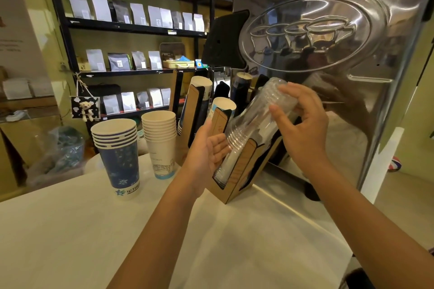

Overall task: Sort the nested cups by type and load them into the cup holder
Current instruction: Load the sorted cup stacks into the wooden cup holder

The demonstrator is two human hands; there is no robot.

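Note:
A stack of clear plastic cups [251,122] leans in the front slot of the cardboard cup holder [237,185]. My right hand [303,119] curls around the stack's upper end. My left hand [209,145] lies with straight fingers against the rims at the stack's lower part. Two slots behind hold paper cup stacks [199,87], [223,105]. On the white counter stand a nested stack of blue paper cups [119,155] and a nested stack of white paper cups [160,141], both to the left of the holder.
A large shiny espresso machine [328,42] rises directly behind and right of the holder. Black shelves [131,28] with coffee bags fill the background. A plastic bag [61,148] sits low at the left beyond the white counter [94,230].

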